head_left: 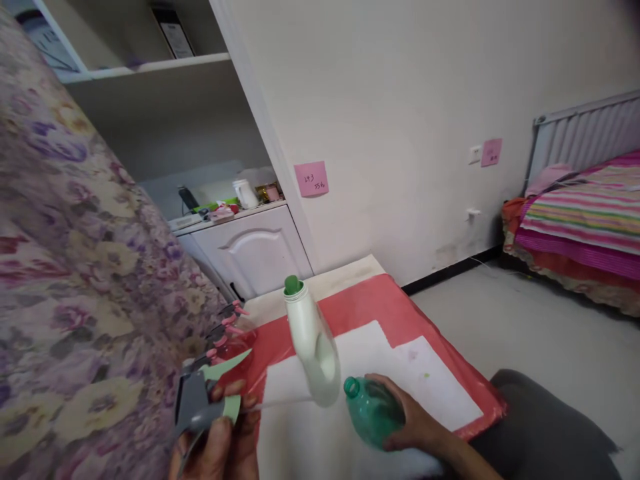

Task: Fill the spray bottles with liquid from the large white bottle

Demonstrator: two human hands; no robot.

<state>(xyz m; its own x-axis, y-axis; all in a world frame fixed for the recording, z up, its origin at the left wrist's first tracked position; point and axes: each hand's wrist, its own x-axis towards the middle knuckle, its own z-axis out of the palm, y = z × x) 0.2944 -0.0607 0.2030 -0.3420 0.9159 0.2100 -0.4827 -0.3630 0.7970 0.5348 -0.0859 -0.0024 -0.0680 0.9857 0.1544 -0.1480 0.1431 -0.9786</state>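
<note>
My left hand [220, 443] is closed round a grey spray trigger head [194, 405] with a pale green part; a thin clear tube runs from it to the right. My right hand [407, 420] grips a see-through green bottle [373, 413], tipped on its side with its open neck pointing up and left. Between the hands a white bottle [313, 347] with a green top stands leaning on the table, with no hand on it. Its base is next to the green bottle's neck.
The table has a red and white cover [400, 307]. A rack of pink pegs [227, 327] lies at its left edge against a floral cloth [75, 280]. Behind are a white cabinet [250, 250] and a wall; a striped bed [580, 220] stands at the right.
</note>
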